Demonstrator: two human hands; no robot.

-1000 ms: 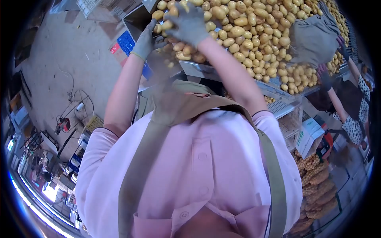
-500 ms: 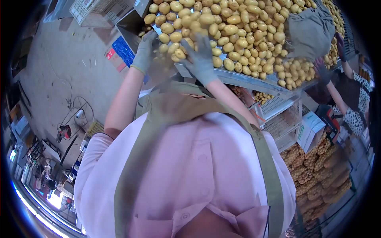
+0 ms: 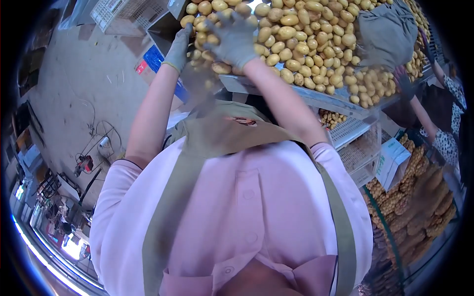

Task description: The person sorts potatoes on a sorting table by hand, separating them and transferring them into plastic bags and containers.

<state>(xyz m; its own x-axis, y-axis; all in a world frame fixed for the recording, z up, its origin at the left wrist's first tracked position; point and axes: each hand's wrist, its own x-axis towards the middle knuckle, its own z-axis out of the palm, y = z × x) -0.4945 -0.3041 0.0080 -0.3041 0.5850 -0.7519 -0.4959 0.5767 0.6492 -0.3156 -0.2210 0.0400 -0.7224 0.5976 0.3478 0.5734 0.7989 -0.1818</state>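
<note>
Yellow potatoes (image 3: 316, 44) cover a metal sorting table (image 3: 340, 98) in front of me. My right hand (image 3: 234, 42), in a grey glove, lies over the potatoes near the table's left end, its fingers spread. My left hand (image 3: 177, 48), also gloved, is held edge-on at the left end of the pile. Its fingers stretch forward beside the potatoes, and some of them are hard to make out. Several potatoes (image 3: 207, 54) lie between the two hands. No potato is visibly gripped in either hand.
A grey cloth (image 3: 387, 37) lies on the pile. Another person's gloved hand (image 3: 405, 84) is at the right. Plastic crates (image 3: 353, 148) and a white box (image 3: 392, 160) stand below the table, with bagged potatoes (image 3: 419, 207) beyond. A white crate (image 3: 123, 17) stands at the far left.
My right hand has moved forward and left, with its fingers now spread over the potatoes. My left hand has shifted slightly forward. Some potatoes by the near edge have shifted.
</note>
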